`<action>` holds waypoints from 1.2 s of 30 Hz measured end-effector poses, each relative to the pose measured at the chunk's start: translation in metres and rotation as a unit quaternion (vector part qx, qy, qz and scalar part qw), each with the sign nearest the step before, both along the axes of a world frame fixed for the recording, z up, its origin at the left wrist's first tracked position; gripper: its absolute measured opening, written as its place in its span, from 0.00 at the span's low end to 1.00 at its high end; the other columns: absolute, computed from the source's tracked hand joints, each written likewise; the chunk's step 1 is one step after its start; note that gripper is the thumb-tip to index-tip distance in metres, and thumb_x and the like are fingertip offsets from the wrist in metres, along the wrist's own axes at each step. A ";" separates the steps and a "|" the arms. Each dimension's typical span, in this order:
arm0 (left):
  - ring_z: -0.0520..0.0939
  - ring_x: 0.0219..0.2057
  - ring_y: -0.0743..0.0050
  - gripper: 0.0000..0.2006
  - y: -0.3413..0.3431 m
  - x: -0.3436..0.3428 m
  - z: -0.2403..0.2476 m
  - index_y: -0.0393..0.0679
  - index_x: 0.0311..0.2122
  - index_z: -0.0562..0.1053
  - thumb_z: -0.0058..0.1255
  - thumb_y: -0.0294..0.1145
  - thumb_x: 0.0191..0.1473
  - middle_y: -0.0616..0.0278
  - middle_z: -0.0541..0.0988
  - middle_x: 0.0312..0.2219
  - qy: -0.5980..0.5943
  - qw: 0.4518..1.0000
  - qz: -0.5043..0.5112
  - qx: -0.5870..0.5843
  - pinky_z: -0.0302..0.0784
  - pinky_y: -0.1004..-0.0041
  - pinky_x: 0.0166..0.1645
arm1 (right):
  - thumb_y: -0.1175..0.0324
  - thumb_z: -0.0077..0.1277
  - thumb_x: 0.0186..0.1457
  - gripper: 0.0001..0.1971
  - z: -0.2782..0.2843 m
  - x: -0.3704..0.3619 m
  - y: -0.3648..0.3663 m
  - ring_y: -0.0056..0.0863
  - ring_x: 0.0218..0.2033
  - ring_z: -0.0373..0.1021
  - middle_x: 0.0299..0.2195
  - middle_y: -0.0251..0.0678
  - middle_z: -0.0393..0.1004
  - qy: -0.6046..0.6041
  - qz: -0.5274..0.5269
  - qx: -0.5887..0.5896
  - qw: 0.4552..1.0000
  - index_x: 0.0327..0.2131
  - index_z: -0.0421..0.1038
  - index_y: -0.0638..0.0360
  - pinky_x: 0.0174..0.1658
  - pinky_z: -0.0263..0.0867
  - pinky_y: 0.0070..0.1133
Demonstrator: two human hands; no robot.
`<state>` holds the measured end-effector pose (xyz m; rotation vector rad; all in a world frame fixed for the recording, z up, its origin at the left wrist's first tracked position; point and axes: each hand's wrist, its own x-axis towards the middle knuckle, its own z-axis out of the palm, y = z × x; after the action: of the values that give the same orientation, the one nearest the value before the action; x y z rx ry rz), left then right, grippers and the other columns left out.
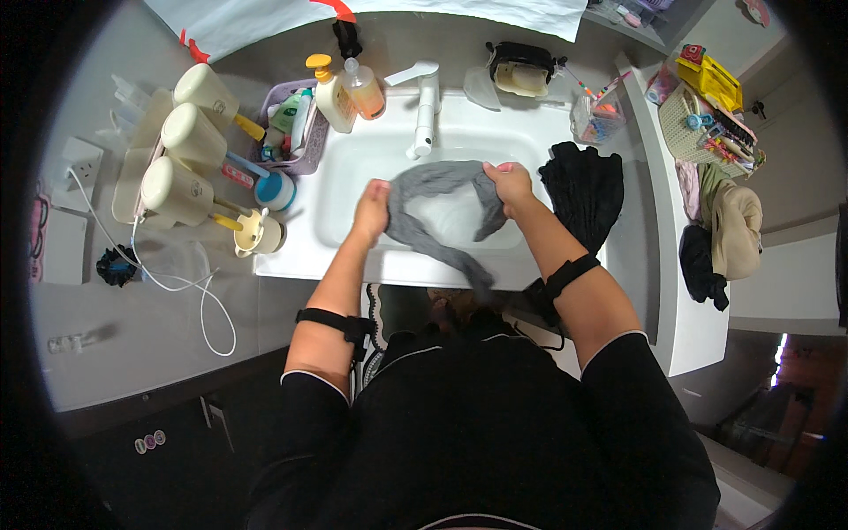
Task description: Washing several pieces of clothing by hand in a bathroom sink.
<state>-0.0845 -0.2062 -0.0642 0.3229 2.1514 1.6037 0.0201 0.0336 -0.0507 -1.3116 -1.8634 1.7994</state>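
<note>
Over the white sink (pixel 331 199) I hold a long, narrow piece of grey stretchy fabric (pixel 411 212), which looks like a stocking or tights; its exact kind cannot be made out. My left hand (pixel 373 212) is closed on its left side. My right hand (pixel 510 187) pinches the upper right part between thumb and fingers. Between the hands the fabric arches across the basin, and one tail hangs over the sink's front rim, blurred. Another end droops below my right hand. The white faucet (pixel 425 115) stands just beyond the fabric.
Crumpled black fabric (pixel 583 190) lies on the right rim. A pump bottle (pixel 332 95), an orange soap bottle (pixel 364 90) and a purple basket (pixel 309 159) stand at the back left. Wall-mounted cup holders (pixel 181 190) are left. A woven basket (pixel 693 132) sits on the right ledge.
</note>
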 end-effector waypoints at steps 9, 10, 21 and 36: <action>0.73 0.33 0.66 0.29 -0.038 -0.037 0.008 0.46 0.44 0.62 0.61 0.34 0.33 0.52 0.70 0.32 0.014 0.984 -0.012 -0.177 0.70 0.72 0.38 | 0.71 0.57 0.41 0.09 -0.002 0.011 0.026 0.25 0.27 0.67 0.27 0.34 0.73 -0.021 0.073 0.126 0.989 0.28 0.70 0.59 0.32 0.63 0.22; 0.73 0.34 0.62 0.22 -0.044 -0.050 -0.007 0.49 0.38 0.68 0.57 0.28 0.32 0.54 0.69 0.33 0.059 0.980 -0.032 -0.189 0.70 0.71 0.39 | 0.70 0.57 0.41 0.09 -0.004 0.011 0.029 0.26 0.28 0.68 0.28 0.34 0.73 -0.039 0.090 0.170 0.980 0.29 0.71 0.58 0.33 0.63 0.22; 0.75 0.33 0.49 0.11 -0.011 -0.076 0.020 0.47 0.27 0.77 0.42 0.24 0.41 0.54 0.76 0.32 0.328 0.891 -0.024 -0.312 0.69 0.64 0.37 | 0.66 0.54 0.44 0.06 0.005 0.026 0.024 0.33 0.41 0.66 0.31 0.32 0.74 -0.064 0.159 0.458 0.872 0.28 0.74 0.51 0.47 0.50 0.44; 0.76 0.30 0.63 0.17 -0.009 -0.038 0.003 0.43 0.36 0.73 0.54 0.22 0.34 0.55 0.77 0.29 0.136 0.900 -0.339 -0.238 0.70 0.74 0.38 | 0.72 0.48 0.46 0.18 -0.052 -0.024 -0.009 0.40 0.50 0.60 0.47 0.40 0.65 -0.058 0.446 0.347 0.823 0.45 0.67 0.48 0.55 0.53 0.32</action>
<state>-0.1227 -0.2149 -0.0607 1.0413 2.1799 0.6510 -0.0038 0.0250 -0.1025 -0.2603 -3.0826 1.0201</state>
